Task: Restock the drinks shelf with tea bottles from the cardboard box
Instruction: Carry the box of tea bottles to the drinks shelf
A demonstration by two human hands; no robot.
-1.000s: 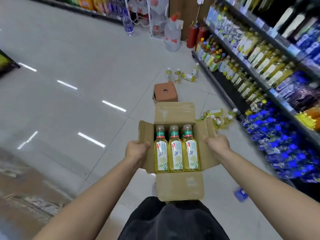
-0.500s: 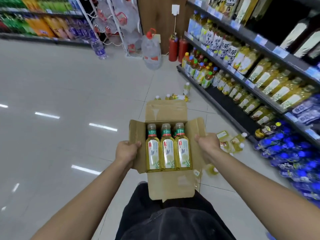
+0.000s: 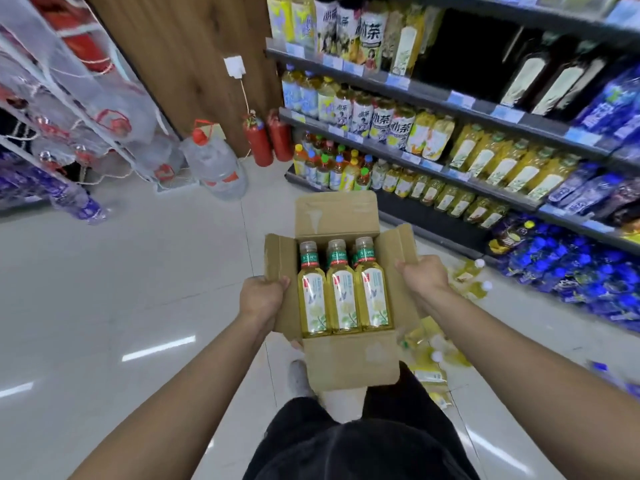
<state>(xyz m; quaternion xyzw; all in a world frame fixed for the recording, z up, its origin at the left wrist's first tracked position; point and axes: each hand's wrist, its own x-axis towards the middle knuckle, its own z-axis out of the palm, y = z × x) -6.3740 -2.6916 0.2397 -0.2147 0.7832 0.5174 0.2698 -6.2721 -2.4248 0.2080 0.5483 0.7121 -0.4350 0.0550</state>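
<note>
Box: the open cardboard box [image 3: 349, 362] is held in the air above the floor [image 3: 138, 271], in front of the person, with its flaps folded outward.
Bottles: three tea bottles [image 3: 343, 299] lie side by side in the box, caps pointing away from the person.
Left hand: the left hand [image 3: 263, 296] grips the left flap, thumb on top; the fingers curl behind the cardboard, mostly hidden.
Right hand: the right hand [image 3: 424, 275] grips the right flap, fingers curled around its edge.
Shelf: the shelf [image 3: 481, 106] is on the right, apart from the box, with rows of drinks on it.
Loose bottles: yellow loose bottles [image 3: 474, 282] lie on the floor near the shelf.
</note>
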